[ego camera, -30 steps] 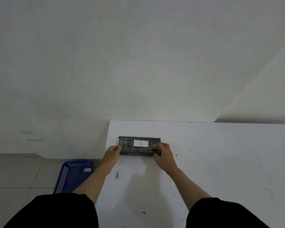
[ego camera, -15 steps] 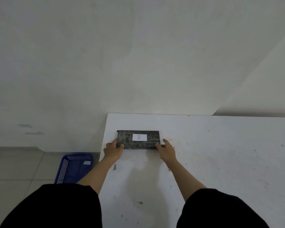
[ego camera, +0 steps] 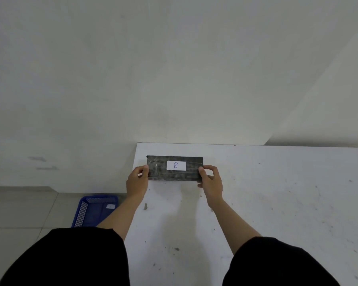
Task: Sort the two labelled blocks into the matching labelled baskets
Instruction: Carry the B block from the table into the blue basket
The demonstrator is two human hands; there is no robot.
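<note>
A dark, mottled rectangular block (ego camera: 192,169) with a white label marked "B" lies near the far left corner of the white table (ego camera: 277,203). My left hand (ego camera: 137,182) grips its left end, thumb on top. My right hand (ego camera: 211,179) clasps its right end, fingers curled around the edge. Whether the block rests on the table or hovers just above it is unclear. A blue mesh basket (ego camera: 95,210) with a small white label stands on the floor to the left of the table, partly hidden by my left forearm.
The table's left edge runs just beside my left hand, with grey floor tiles (ego camera: 19,213) below. A pale wall (ego camera: 174,79) rises right behind the table. The tabletop is scuffed and speckled. No second block or second basket is in view.
My hands have shifted from the block's near corners to grip both of its ends. The view has tilted a little; the block stays near the far left corner.
</note>
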